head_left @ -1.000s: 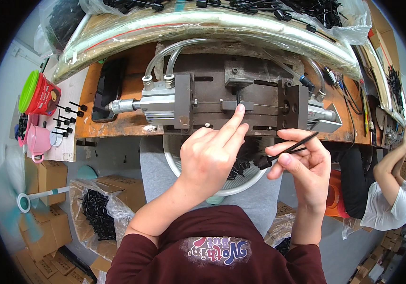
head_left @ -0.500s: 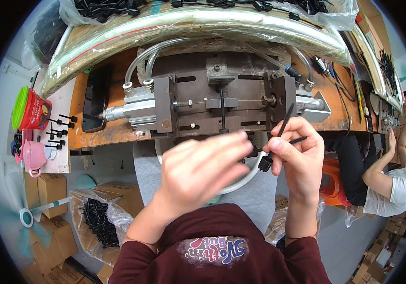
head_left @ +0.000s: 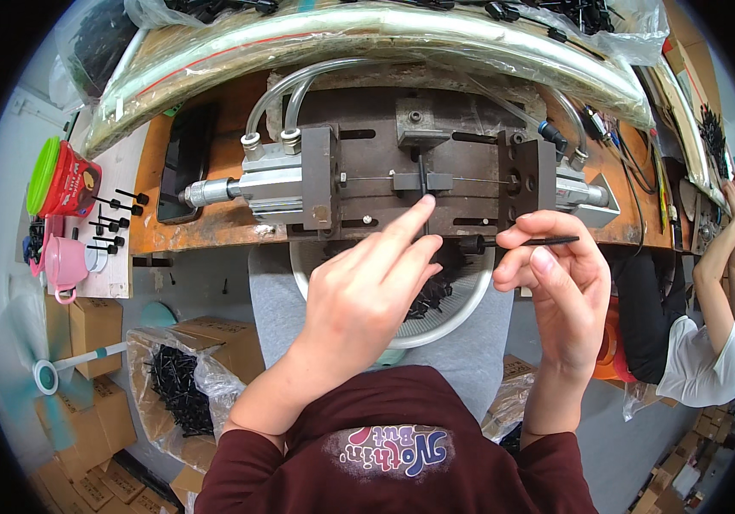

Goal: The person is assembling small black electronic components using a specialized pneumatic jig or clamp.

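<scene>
A black rod [head_left: 425,171] lies across the small metal block in the middle of the clamping fixture [head_left: 384,206]. My left hand [head_left: 359,295] reaches over its near end with fingers stretched out; the index fingertip touches the rod, and the thumb is hidden. In my right hand [head_left: 560,291], between thumb and fingers, is a thin black stem with a ribbed knob [head_left: 513,242], held about level, its knob pointing left. Below my hands, a white basin [head_left: 449,332] on my lap holds several more black knobbed stems.
Air cylinders [head_left: 273,188] flank the fixture, with clear hoses [head_left: 299,86] behind. A phone [head_left: 186,163] lies at left, near a red tub [head_left: 70,180] and pink cup [head_left: 66,261]. Bagged black stems [head_left: 181,385] fill a box on the floor. A co-worker [head_left: 705,343] sits at right.
My left hand, blurred before, has come up onto the rod in the fixture. My right hand has turned its stem from upright to level; a second stem seen there before no longer shows.
</scene>
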Tool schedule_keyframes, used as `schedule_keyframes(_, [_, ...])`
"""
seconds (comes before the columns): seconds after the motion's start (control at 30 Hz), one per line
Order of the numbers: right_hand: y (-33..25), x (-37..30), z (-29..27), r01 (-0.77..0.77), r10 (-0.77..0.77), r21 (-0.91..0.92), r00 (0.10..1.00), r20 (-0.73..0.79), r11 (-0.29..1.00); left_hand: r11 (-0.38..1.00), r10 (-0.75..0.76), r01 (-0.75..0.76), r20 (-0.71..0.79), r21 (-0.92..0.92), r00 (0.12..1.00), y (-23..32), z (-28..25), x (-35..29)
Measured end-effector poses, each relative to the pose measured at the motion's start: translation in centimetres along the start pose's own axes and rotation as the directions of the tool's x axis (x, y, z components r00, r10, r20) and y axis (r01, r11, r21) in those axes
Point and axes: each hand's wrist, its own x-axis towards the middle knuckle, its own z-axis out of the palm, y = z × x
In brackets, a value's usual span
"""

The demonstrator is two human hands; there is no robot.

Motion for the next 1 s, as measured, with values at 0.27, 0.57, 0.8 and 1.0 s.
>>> schedule_keyframes(0.27, [-0.6, -0.4, -0.7, -0.068, 0.070, -0.049, 0.997, 0.029, 0.996, 0.982, 0.005, -0.035, 0.160, 0.187, 0.987, -0.4, -0.6, 1.6])
schedule_keyframes(0.57, [-0.1, 1.2, 0.8, -0.129, 0.127, 0.256, 0.992, 0.025, 0.958, 0.916, 0.094, -0.095, -0.020, -0.391, 0.995, 1.1, -1.5, 1.9])
schedule_keyframes(0.8, [-2.3, 8.2, 2.0, 0.203, -0.208, -0.428, 0.978, 0.037, 0.881, 0.971, -0.068, 0.060, -0.027, -0.230, 0.997, 0.7, -3.0, 1.0])
schedule_keyframes(1.0, [-5.1, 18.6, 1.7, 0.552, -0.550, -0.833, 0.688, 0.474, -0.028, 0.998, 0.048, -0.048, 0.020, 0.044, 0.999, -0.3, -0.8, 0.8])
